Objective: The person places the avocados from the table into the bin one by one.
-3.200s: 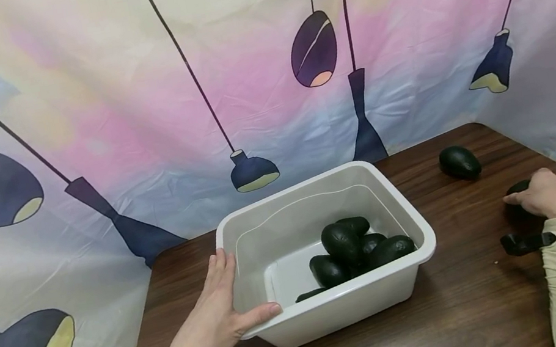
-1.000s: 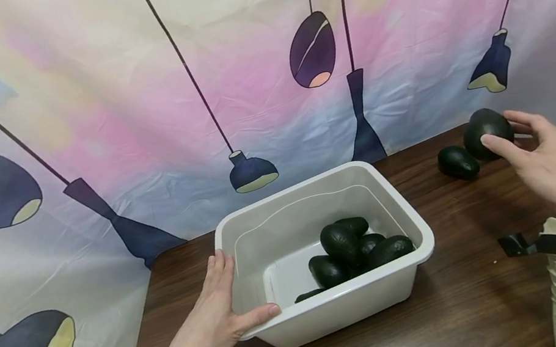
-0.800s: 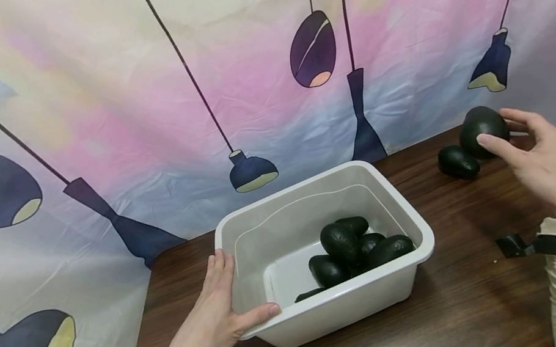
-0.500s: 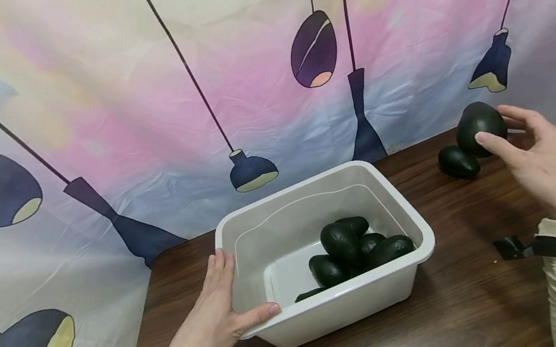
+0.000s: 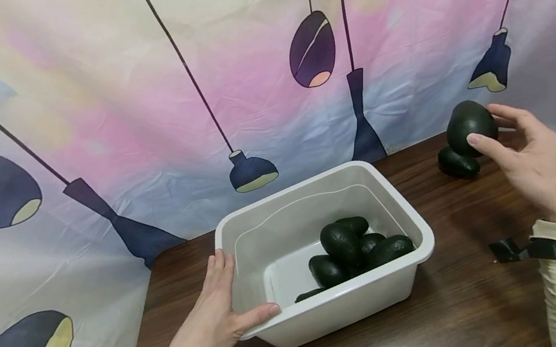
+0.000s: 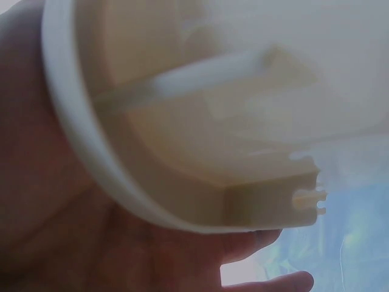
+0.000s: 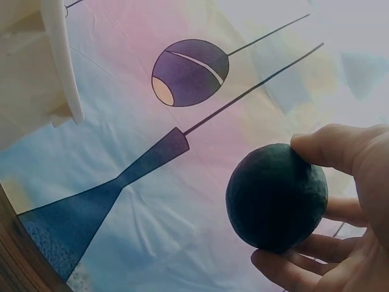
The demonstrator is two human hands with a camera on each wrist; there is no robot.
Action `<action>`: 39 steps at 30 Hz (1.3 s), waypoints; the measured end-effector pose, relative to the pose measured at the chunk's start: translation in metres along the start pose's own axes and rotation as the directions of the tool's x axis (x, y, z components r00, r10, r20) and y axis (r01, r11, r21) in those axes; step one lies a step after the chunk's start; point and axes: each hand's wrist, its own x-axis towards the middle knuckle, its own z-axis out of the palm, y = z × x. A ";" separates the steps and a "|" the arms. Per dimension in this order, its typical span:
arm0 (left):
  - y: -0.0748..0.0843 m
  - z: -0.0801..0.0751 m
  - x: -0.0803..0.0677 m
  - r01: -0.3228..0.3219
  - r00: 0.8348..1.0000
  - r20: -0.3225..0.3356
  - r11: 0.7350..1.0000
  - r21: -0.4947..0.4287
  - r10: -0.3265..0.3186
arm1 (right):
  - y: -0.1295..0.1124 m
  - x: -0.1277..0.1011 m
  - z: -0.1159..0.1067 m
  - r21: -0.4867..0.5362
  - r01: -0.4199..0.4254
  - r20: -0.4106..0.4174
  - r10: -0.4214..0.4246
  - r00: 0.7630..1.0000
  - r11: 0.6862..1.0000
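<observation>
Right hand curled round a dark avocado, lifted above the table right of the white tub, left hand gripping the tub's near-left rim, thumb over the edge, more avocados inside the tub

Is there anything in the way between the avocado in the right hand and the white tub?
Nothing visible. The right hand holds the avocado in the air, and only bare table lies between it and the open tub. Another avocado lies farther back, off that line.
</observation>
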 end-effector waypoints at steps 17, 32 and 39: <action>0.000 0.001 0.000 -0.005 1.000 -0.013 1.000 0.005 0.005 | -0.007 -0.001 0.012 0.099 0.077 -0.011 -0.076 0.997 0.992; 0.000 0.001 0.000 -0.007 1.000 -0.012 1.000 -0.001 0.007 | -0.016 -0.002 0.021 0.188 0.201 -0.021 -0.201 0.979 0.961; 0.000 0.001 0.000 -0.008 1.000 -0.017 1.000 0.001 0.008 | -0.019 -0.004 0.022 0.225 0.216 -0.011 -0.219 0.976 0.950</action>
